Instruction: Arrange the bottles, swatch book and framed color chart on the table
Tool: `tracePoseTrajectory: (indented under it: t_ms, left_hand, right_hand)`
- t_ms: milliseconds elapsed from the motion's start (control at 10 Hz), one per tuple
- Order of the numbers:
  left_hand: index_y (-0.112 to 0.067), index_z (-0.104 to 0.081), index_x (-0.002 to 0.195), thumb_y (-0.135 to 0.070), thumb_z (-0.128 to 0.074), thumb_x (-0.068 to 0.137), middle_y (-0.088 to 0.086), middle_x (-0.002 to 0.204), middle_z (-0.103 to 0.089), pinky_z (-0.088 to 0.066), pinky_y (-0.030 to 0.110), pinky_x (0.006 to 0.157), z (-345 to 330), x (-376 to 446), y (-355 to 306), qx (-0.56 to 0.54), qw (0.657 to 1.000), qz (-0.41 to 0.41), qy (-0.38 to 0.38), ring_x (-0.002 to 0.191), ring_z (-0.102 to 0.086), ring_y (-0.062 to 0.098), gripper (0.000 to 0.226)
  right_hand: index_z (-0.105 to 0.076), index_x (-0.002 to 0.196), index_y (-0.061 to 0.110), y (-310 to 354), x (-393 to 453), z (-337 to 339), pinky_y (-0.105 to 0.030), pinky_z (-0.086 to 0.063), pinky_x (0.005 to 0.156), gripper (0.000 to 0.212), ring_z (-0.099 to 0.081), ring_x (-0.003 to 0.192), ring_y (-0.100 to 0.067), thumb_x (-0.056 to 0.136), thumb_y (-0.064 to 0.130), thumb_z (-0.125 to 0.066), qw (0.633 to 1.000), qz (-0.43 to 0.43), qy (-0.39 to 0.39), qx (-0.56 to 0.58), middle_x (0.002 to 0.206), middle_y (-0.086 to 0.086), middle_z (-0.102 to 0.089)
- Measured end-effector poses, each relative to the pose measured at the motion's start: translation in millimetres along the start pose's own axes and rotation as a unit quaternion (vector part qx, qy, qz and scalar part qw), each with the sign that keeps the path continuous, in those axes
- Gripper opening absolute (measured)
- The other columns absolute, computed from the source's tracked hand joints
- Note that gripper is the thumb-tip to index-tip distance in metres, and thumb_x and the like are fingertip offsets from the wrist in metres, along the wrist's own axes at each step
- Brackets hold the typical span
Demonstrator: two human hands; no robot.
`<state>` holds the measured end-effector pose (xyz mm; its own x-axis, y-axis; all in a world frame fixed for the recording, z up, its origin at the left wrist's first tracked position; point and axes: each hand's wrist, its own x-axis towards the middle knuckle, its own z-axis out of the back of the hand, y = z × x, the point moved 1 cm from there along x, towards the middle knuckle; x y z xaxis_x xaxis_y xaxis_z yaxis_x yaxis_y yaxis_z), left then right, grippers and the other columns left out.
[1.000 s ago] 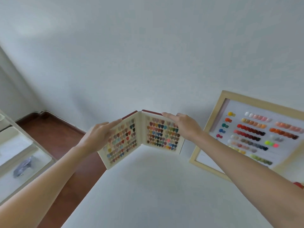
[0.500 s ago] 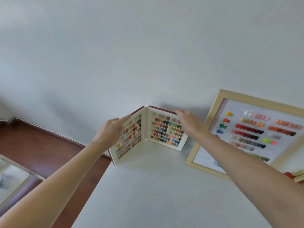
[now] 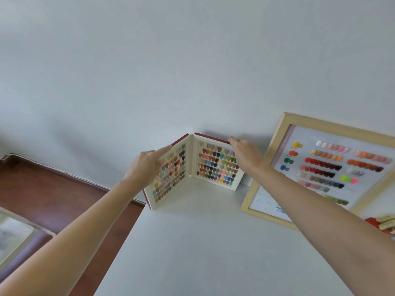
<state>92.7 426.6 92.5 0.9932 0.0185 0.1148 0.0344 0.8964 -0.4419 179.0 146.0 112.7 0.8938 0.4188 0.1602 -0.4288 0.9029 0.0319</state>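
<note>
The swatch book (image 3: 213, 165) stands open and upright in the far left corner of the white table (image 3: 203, 242), its two cream pages full of small coloured nail tips, with a dark red cover behind. My left hand (image 3: 145, 167) grips the outer edge of the left page. My right hand (image 3: 243, 154) holds the top right corner of the right page. The framed color chart (image 3: 333, 167), in a pale wood frame, leans against the wall to the right of the book. At the right edge a red thing with gold caps (image 3: 384, 225) shows; it may be bottles.
The white wall (image 3: 192, 71) rises directly behind the table. The table's left edge runs diagonally, with dark wood floor (image 3: 53, 193) below it. A pale tray-like surface (image 3: 15, 238) sits at the lower left.
The book has moved back and slightly right, closer to the wall, with both hands still on it. The view has swung right, so the tray on the left is mostly out of frame.
</note>
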Motion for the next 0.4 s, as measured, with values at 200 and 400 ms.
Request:
tracePoseTrajectory:
  t_ms: [200, 400]
  left_hand:
    - [-0.028, -0.04, 0.145, -0.007, -0.062, 0.088, 0.007, 0.118, -0.068, -0.056, 0.042, 0.085, 14.0, -10.4, 2.6, -0.057, 0.997, 0.032, 0.032, 0.095, -0.062, 0.02, 0.064]
    - [-0.017, -0.041, 0.144, -0.008, -0.071, 0.083, 0.01, 0.135, -0.052, -0.043, 0.046, 0.103, 18.7, -51.1, -12.1, -0.08, 0.992, 0.038, -0.091, 0.125, -0.047, 0.029, 0.069]
  right_hand:
    - [-0.046, 0.126, 0.006, 4.6, -14.9, 10.2, -0.038, -0.052, 0.08, 0.048, -0.058, 0.101, -0.033, 0.082, -0.012, -0.05, 0.999, 0.012, -0.047, 0.022, 0.114, -0.018, -0.06]
    - [-0.046, 0.13, 0.012, -3.0, -61.4, 24.9, -0.038, -0.054, 0.088, 0.057, -0.055, 0.113, -0.029, 0.082, -0.018, -0.047, 0.994, 0.048, -0.074, 0.067, 0.129, -0.011, -0.053]
